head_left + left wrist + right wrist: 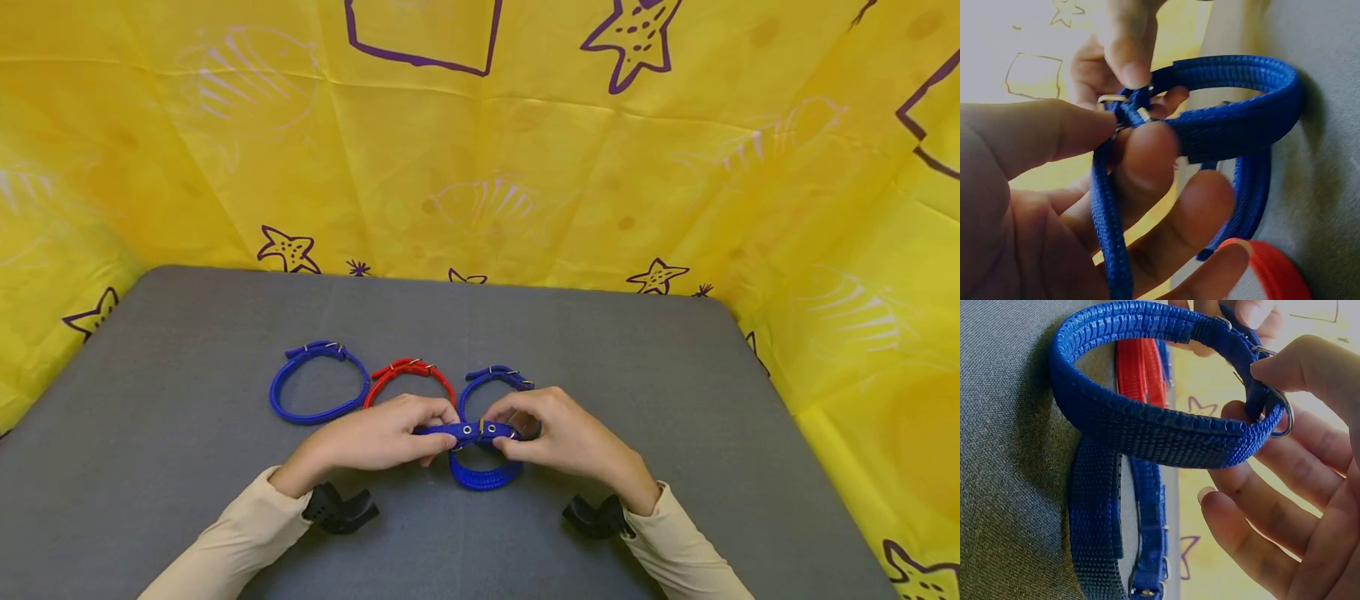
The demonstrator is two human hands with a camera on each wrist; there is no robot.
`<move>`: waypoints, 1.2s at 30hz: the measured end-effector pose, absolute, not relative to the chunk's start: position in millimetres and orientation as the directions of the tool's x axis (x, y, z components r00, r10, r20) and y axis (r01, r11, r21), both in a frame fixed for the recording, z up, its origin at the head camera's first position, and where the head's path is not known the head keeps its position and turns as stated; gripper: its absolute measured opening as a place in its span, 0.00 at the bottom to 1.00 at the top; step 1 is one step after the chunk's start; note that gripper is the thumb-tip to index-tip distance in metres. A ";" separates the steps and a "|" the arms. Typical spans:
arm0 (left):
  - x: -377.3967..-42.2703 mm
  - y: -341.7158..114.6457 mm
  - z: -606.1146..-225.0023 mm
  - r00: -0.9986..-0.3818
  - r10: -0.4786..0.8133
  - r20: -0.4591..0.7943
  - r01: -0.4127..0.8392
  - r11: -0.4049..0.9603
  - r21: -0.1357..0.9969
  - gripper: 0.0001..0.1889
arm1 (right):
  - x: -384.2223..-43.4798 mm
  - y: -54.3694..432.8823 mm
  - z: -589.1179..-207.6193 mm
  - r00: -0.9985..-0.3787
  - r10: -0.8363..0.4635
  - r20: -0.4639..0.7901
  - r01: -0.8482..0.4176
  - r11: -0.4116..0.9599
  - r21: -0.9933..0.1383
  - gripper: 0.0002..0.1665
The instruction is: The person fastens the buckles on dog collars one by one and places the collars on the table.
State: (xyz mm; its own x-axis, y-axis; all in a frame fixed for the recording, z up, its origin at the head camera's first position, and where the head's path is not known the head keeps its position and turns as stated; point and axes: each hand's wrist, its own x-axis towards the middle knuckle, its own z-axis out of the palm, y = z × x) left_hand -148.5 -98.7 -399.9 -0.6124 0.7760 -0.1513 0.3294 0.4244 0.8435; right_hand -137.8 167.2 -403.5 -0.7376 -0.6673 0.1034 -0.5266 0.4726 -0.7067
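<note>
Both hands hold a blue dog collar point(486, 479) by its buckle side, and its padded loop hangs toward me. The left hand point(390, 432) pinches the strap left of the buckle between thumb and fingers; in the left wrist view the strap's loose tail point(1107, 219) runs down across the palm. On the other side, the right hand point(566, 435) pinches the strap beside the buckle, close to a metal D-ring point(1286, 415). Just behind the hands lies another blue collar point(495, 372), partly hidden by them. A red collar point(405, 365) lies behind the left hand, its near part covered.
A third blue collar point(320, 418) lies buckled on the grey table point(637, 358), left of the red one. Yellow cloth point(525, 150) with sea drawings stands round the table's back and sides. Each wrist carries a black mount point(341, 510).
</note>
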 end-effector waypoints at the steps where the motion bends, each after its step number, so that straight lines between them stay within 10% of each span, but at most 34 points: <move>1: -148.8 -99.8 -399.2 -0.609 0.778 -0.155 0.335 0.429 0.839 0.06 | -137.9 167.1 -403.8 -0.737 -0.668 0.103 -0.527 0.473 -0.706 0.11; 36: -144.3 -92.5 -402.0 -0.644 0.747 -0.164 0.256 0.413 0.874 0.07 | -136.6 165.1 -405.6 -0.727 -0.669 0.156 -0.565 0.453 -0.690 0.11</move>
State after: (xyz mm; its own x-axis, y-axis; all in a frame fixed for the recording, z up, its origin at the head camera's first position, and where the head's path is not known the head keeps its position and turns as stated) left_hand -144.3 -92.5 -402.0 -0.6443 0.7470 -0.1638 0.2561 0.4126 0.8742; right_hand -136.6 165.1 -405.6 -0.7269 -0.6689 0.1558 -0.5646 0.4529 -0.6900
